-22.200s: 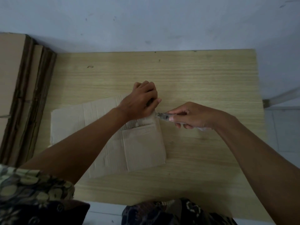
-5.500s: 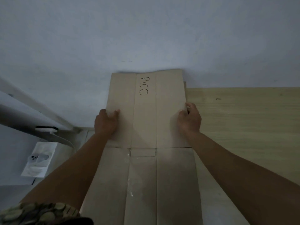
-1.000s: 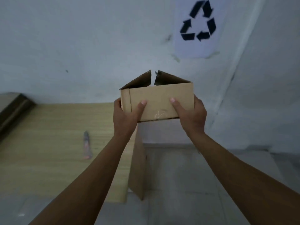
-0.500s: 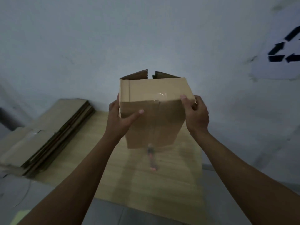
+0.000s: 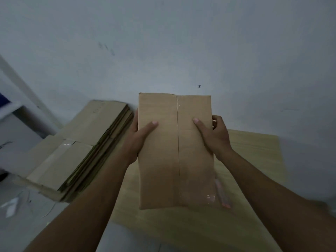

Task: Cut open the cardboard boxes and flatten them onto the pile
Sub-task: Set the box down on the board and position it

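A brown cardboard box with a taped centre seam faces me, held above the wooden table. My left hand grips its left side, thumb on the front face. My right hand grips the right side the same way. A cutter with a pink end lies on the table, mostly hidden behind the box's lower right corner. The pile of flattened cardboard lies to the left of the table.
A pale wall rises right behind the table. A white frame or furniture edge stands at far left. Scraps of paper and a thin wire lie on the floor in front of the pile.
I have turned left with the box and tipped it so its taped face points at me. It now sits lower over the table, and the pile has come closer into view.
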`<state>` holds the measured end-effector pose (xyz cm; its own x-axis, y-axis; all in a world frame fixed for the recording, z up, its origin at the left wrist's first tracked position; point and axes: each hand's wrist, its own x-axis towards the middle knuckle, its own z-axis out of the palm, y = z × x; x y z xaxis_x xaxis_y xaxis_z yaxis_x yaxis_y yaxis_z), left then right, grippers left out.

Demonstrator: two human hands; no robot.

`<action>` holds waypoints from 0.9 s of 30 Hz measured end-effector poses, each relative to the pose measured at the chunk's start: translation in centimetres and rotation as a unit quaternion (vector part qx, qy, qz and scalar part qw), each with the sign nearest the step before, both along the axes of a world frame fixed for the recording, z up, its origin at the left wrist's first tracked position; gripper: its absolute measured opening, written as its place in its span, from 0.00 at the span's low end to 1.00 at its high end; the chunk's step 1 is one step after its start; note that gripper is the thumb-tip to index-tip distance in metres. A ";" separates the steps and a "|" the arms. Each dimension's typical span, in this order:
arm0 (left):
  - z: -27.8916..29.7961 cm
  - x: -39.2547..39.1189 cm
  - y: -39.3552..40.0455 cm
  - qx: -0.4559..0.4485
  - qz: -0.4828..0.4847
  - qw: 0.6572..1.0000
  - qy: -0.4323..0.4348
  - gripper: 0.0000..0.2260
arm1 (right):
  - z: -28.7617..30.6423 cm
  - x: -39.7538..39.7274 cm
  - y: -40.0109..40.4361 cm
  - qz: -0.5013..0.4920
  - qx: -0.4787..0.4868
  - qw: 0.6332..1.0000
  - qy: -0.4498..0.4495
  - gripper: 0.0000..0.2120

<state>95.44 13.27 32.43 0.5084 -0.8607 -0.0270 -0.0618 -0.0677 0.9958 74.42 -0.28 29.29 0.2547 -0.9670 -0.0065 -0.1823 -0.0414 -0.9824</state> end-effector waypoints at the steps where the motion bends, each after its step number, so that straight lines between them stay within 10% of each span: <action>1: -0.8 2.0 -0.4 0.016 -0.001 1.000 0.015 0.28 | -0.5 1.2 0.0 0.001 0.012 1.000 0.005 0.31; 11: -11.4 14.6 -4.2 0.167 -0.092 0.973 0.134 0.28 | -10.0 9.9 5.2 -0.054 0.094 0.988 0.110 0.51; 20: -18.2 16.2 -5.0 0.267 -0.138 0.944 0.133 0.23 | -15.0 12.4 8.7 -0.125 0.171 0.955 0.206 0.47; 23: -19.2 15.2 -6.0 0.265 -0.128 0.955 0.026 0.33 | -15.4 12.3 8.5 -0.137 0.167 0.952 0.219 0.47; 27: -19.9 14.0 -7.9 0.199 -0.137 0.914 -0.325 0.38 | -15.7 12.3 8.1 -0.140 0.163 0.951 0.224 0.44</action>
